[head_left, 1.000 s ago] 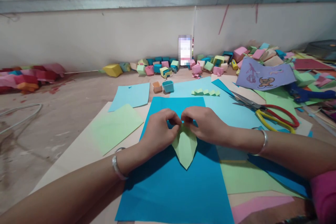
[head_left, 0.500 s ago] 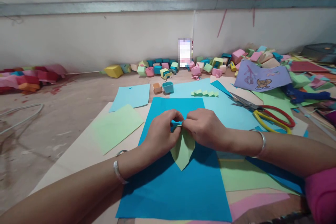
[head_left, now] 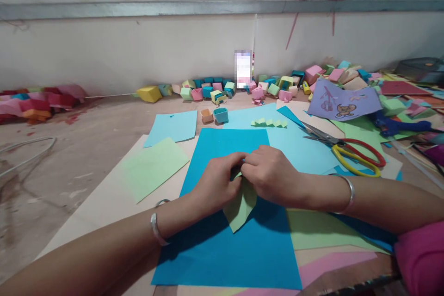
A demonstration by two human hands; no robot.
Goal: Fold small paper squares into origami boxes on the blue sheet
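A folded piece of light green paper is pinched between my two hands, its pointed end hanging toward me. My left hand grips its upper part from the left, thumb and fingers closed. From the right, my right hand closes on the same upper edge, its fingertips meeting those of the left. Both hands are above a blue sheet of paper. The fingers hide the top of the green piece.
Scissors with red and yellow handles lie at the right, near a blue glue gun. A green sheet is at the left. Small paper boxes and a bright phone screen stand toward the wall.
Both hands have shifted slightly toward me, still pinching the green paper. Its point has swung a little left and down, and the gap under the left fingers has closed.
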